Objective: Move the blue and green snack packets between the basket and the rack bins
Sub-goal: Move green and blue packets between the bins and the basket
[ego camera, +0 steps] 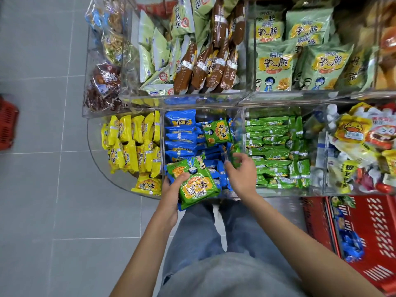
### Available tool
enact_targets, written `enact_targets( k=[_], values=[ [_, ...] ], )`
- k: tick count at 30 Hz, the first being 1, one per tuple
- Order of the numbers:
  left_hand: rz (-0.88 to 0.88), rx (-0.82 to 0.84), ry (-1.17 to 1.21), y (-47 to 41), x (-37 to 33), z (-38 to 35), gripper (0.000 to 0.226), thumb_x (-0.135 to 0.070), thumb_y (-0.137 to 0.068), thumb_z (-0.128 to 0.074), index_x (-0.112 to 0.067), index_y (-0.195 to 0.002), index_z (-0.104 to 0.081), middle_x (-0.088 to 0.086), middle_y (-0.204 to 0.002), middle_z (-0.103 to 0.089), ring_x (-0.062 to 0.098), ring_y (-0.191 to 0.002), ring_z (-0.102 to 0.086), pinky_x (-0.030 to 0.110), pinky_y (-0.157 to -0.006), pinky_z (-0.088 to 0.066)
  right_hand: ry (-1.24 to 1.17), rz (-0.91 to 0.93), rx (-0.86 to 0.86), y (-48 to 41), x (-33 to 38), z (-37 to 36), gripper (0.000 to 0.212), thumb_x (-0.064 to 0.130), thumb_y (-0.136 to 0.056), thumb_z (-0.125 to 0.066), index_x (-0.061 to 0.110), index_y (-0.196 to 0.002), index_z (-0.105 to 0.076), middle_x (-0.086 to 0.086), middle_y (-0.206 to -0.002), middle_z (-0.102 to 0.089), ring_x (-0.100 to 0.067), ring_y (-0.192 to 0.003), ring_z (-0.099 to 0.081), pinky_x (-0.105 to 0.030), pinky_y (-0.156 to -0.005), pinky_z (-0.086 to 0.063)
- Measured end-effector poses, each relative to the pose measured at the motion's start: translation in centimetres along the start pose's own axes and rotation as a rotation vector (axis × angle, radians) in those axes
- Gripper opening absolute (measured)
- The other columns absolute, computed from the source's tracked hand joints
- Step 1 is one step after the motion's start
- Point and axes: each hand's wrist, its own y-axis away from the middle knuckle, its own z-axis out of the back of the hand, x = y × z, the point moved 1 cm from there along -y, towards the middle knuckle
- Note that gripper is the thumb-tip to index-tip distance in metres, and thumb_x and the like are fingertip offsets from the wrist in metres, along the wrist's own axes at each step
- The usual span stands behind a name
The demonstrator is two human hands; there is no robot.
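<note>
- Head cam, the only view: a person stands at a clear rack [278, 97], looking down over both arms.
- L hand [171, 190], at the near-left of the blue bin [214, 115]: thumb on top, fingers curled under a green stack [196, 185]. That's several green pkts w/ blue edges peeking out underneath, so prob. a mixed handful. It's held just over the bin's near edge.
- R hand [241, 174]: fingers curled and narrow, pinching a single green packet [233, 154] right at the divider [243, 125] btw the blue bin and the green bin [282, 191]. The pkt is mostly hidden by the fingers. Can't tell if it touches the pile.
- Green bin, right of the divider: rows of green pkts packed on edge, fairly full.
- Blue bin: blue pkts in rows, w/ one stray green packet [217, 132] lying flat on top toward the far side. Wrong bin, I'd say.
- Red basket [377, 228] on the floor, near-right, below the rack: blue packets [352, 248] in it, plus a lone green pkt [340, 202] at its far end.
- Step, my guess: greens going into the green bin one at a time, R hand feeding from the L hand's stack.
- Next calls for: R fingers letting go only once the pkt is over the green side, then reaching to the stack for another. The wall is thin, so it's easy to drop a pkt on the wrong side. The stray green and the basket's pkts aren't dealt w/ yet.
</note>
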Motion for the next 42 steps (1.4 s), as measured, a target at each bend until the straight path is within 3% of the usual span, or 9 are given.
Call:
enact_targets(
  k=[5, 9, 15, 22, 25, 28, 32, 37, 42],
  values=[
    [0.043, -0.015, 0.011, -0.4, 0.2, 1.0, 0.03, -0.016, -0.084, -0.064, -0.022, -0.112, -0.057, 0.004, -0.098, -0.07, 0.015, -0.073, -0.07, 0.023, -0.051, -0.054, 0.454, 0.035, -0.042, -1.9, -1.6, -1.3, 0.057, 0.028, -0.087, -0.059, 0.007, -0.136, -0.039, -0.014, -0.128, -0.041, -0.029, -0.122, -0.037, -0.038, -0.091, -0.042],
    [0.024, -0.013, 0.032, -0.5, 0.0, 1.6, 0.039, -0.015, -0.084, -0.063, -0.015, -0.122, -0.054, 0.01, -0.107, -0.067, 0.019, -0.079, -0.068, 0.023, -0.054, -0.055, 0.62, 0.061, -0.013, -2.4, -1.6, -2.4, 0.066, 0.025, -0.087, -0.059, 0.004, -0.141, -0.026, -0.013, -0.13, -0.037, -0.029, -0.113, -0.048, -0.04, -0.078, -0.049],
    [0.002, -0.024, 0.02, -0.8, -0.3, 1.6, 0.04, -0.014, -0.084, -0.063, -0.015, -0.124, -0.053, 0.006, -0.104, -0.068, 0.017, -0.081, -0.067, 0.022, -0.054, -0.055, 0.757, 0.079, 0.067, -3.0, -1.4, -2.9, 0.041, 0.032, -0.089, -0.057, 0.006, -0.119, -0.046, -0.011, -0.123, -0.048, -0.033, -0.101, -0.059, -0.035, -0.067, -0.043],
    [-0.016, -0.069, -0.018, -1.2, -0.5, 1.6, 0.045, -0.016, -0.082, -0.068, -0.016, -0.124, -0.052, 0.007, -0.109, -0.067, 0.018, -0.085, -0.068, 0.027, -0.06, -0.055, 0.191, 0.11, 0.064, -2.0, -0.3, 0.5, 0.032, 0.023, -0.084, -0.061, 0.006, -0.111, -0.059, -0.01, -0.084, -0.067, -0.028, -0.073, -0.063, -0.032, -0.062, -0.05],
    [-0.035, -0.1, -0.045, -1.2, -0.8, 1.7, 0.04, -0.017, -0.08, -0.07, -0.021, -0.116, -0.053, 0.004, -0.104, -0.068, 0.014, -0.08, -0.068, 0.024, -0.055, -0.053, -0.287, -0.035, 0.183, -1.0, 0.9, 2.3, 0.028, 0.011, -0.085, -0.061, 0.003, -0.112, -0.058, -0.005, -0.081, -0.063, -0.02, -0.067, -0.058, -0.029, -0.059, -0.049],
    [-0.043, -0.098, -0.04, -1.0, -1.1, 1.5, 0.028, -0.016, -0.08, -0.071, -0.028, -0.1, -0.055, -0.001, -0.096, -0.069, 0.011, -0.075, -0.068, 0.022, -0.051, -0.053, -0.585, -0.155, 0.35, 0.3, 2.4, 3.2, 0.008, 0.006, -0.086, -0.06, 0.014, -0.087, -0.062, 0.008, -0.06, -0.063, -0.004, -0.047, -0.056, -0.017, -0.045, -0.043],
    [-0.052, -0.066, -0.024, -0.4, -1.7, 0.8, 0.023, -0.017, -0.08, -0.07, -0.027, -0.097, -0.056, -0.002, -0.094, -0.069, 0.013, -0.078, -0.067, 0.027, -0.061, -0.052, -0.65, 0.128, 0.245, 2.5, 4.4, 3.6, 0.019, 0.002, -0.084, -0.063, 0.02, -0.088, -0.063, 0.008, -0.08, -0.069, -0.007, -0.073, -0.064, -0.019, -0.066, -0.052],
    [-0.035, 0.029, 0.032, 1.1, -2.6, -0.2, 0.032, -0.022, -0.082, -0.065, -0.015, -0.113, -0.06, 0.007, -0.096, -0.071, 0.016, -0.071, -0.069, 0.023, -0.052, -0.054, -0.243, 0.757, 0.126, 4.0, 6.8, 4.9, 0.038, -0.002, -0.071, -0.07, 0.02, -0.102, -0.065, 0.006, -0.106, -0.063, -0.012, -0.105, -0.057, -0.025, -0.094, -0.041],
    [-0.079, 0.049, 0.058, 2.4, -3.6, -1.3, 0.023, -0.028, -0.087, -0.058, -0.014, -0.103, -0.066, 0.006, -0.085, -0.074, 0.017, -0.071, -0.07, 0.025, -0.06, -0.055, -0.128, 0.67, 0.427, 4.8, 6.7, 4.6, 0.038, 0.011, -0.074, -0.076, 0.027, -0.107, -0.065, 0.005, -0.131, -0.049, -0.008, -0.127, -0.039, -0.015, -0.105, -0.026]
  ],
)
